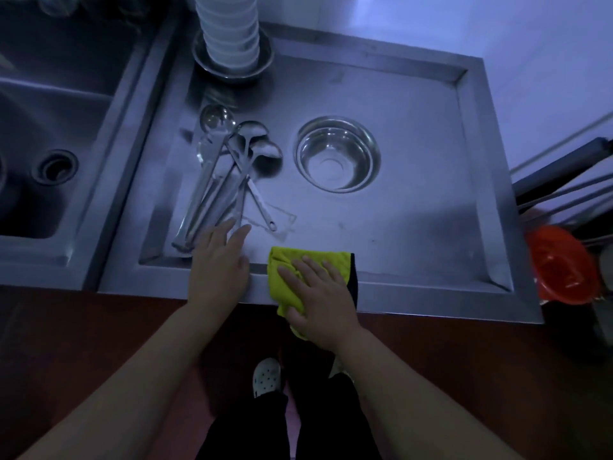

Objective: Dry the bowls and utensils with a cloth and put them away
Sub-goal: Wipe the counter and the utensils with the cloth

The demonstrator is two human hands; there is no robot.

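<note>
Several steel ladles and spoons [219, 174] lie in a pile on the left of the steel drainboard [414, 227], handles pointing toward me. A small steel bowl [338, 154] stands upright at the middle of the board. My left hand [219, 260] lies flat with straight fingers at the board's front rim, its fingertips near the ends of the handles. A folded yellow-green cloth [285, 277] hangs over the front rim, and my right hand [321, 293] rests flat on top of it.
A tall stack of white bowls [229, 28] stands in a steel dish [232, 66] at the back left. A deep sink [49, 127] with a drain lies left. An orange basin [560, 263] and dark rods sit at the right edge.
</note>
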